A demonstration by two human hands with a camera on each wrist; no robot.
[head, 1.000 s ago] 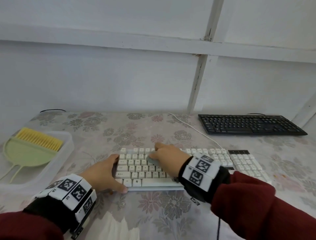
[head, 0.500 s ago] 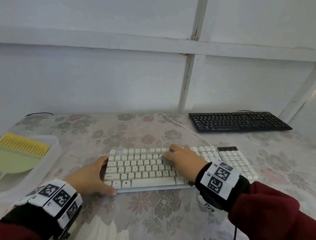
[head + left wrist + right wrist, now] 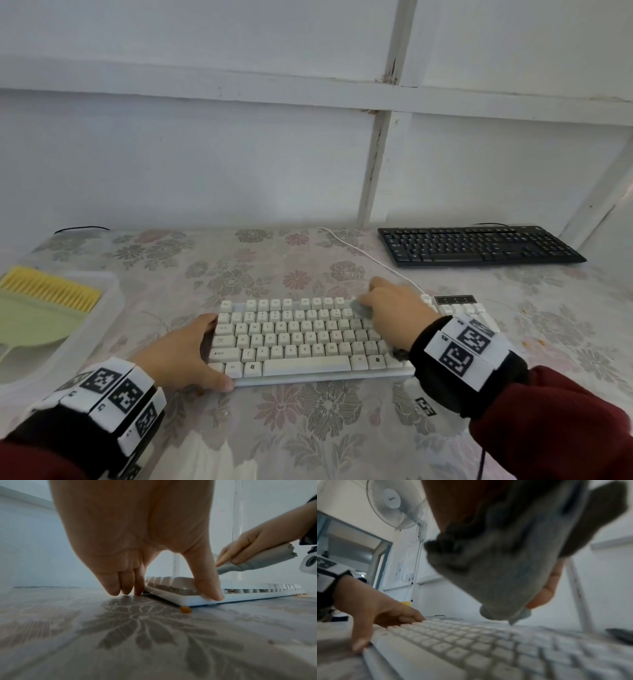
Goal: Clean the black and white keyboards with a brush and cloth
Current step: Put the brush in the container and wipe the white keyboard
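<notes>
Left grip (image 3: 178,353) spreads thumb and straight fingers downward; right grip (image 3: 397,308), palm down, clutches a cloth (image 3: 274,558).

The white keyboard (image 3: 301,339) has smooth, matt plastic keycaps on a faintly glossy plastic frame. The black keyboard (image 3: 476,245) is matt black plastic. The cloth (image 3: 267,559) is soft grey fabric with a ragged edge. A smooth, slightly shiny flower-printed covering lies over the tabletop (image 3: 308,428). The tray (image 3: 102,308) is cloudy translucent plastic; the brush (image 3: 48,287) shows yellow bristles, and the dustpan (image 3: 34,322) is matt green plastic.
</notes>
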